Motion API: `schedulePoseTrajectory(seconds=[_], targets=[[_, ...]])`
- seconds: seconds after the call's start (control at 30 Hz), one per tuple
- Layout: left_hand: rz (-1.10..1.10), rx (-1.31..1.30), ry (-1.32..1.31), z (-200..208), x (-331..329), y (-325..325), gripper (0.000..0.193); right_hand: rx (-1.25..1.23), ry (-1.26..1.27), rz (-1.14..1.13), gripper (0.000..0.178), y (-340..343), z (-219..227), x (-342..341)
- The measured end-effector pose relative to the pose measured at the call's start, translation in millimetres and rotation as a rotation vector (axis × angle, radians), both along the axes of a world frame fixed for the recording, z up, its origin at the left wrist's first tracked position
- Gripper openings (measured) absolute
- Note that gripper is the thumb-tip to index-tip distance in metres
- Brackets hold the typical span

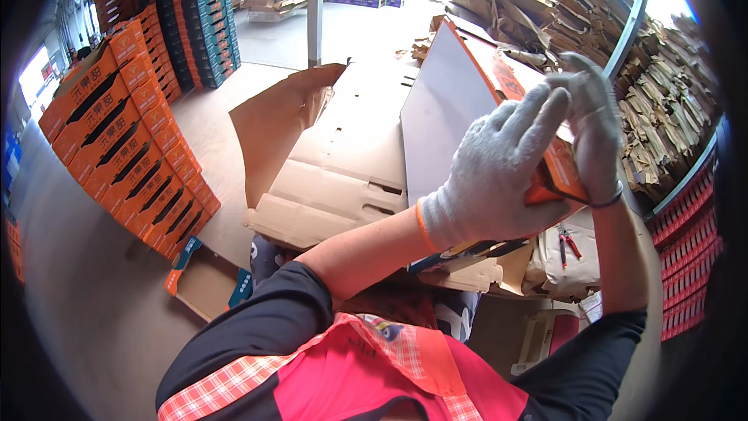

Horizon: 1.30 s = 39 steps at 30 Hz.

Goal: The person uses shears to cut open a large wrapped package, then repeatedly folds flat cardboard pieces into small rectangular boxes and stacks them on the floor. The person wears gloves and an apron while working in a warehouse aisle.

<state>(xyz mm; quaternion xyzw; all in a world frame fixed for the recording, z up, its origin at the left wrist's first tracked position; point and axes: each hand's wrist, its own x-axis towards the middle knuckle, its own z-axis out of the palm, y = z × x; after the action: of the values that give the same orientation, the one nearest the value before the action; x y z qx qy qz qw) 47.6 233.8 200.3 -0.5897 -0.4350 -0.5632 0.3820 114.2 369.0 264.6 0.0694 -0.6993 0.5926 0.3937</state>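
An orange-and-white cardboard carton (449, 101) stands tilted in front of me, a broad white panel facing left and a printed orange side along its right. My left hand (499, 164), in a grey knit glove with an orange cuff, grips the carton's near orange end between thumb and fingers. Beside it, my right hand (598, 125) is gloved too, its fingers stretched upward and slightly bent along the carton's right side, a little blurred. Left of the carton lies opened brown cardboard (343, 156) with slots and a raised flap. Part of the carton's orange side is hidden by my hands.
Stacked orange cartons (128, 140) lean at the left, with dark green-and-orange stacks (206, 23) behind. An open tray carton (206, 281) lies on the floor. Folded brown cardboard (662, 101) is piled at right above red cartons (686, 257). Red-handled pliers (567, 245) rest below my hands.
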Motion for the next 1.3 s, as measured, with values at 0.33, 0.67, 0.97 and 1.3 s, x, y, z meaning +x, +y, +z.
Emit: schedulePoseTrajectory(seconds=[0.33, 0.67, 0.97, 1.3], targets=[[-0.11, -0.289, -0.582, -44, -1, -14, 0.142, 0.696, -0.78, -0.022, 0.013, -37, 46, -26], [-0.504, -0.164, -0.648, -42, -17, -60, 0.128, 1.083, -0.518, 0.059, 0.025, -119, 28, -86], [0.001, -0.164, -0.336, -93, -104, -225, 0.043, 0.41, -0.322, 0.297, 0.038, -116, 0, -77], [1.046, -0.311, -1.409, -401, -52, -435, 0.036, 1.323, -0.566, 0.188, 0.086, -184, -145, -150]])
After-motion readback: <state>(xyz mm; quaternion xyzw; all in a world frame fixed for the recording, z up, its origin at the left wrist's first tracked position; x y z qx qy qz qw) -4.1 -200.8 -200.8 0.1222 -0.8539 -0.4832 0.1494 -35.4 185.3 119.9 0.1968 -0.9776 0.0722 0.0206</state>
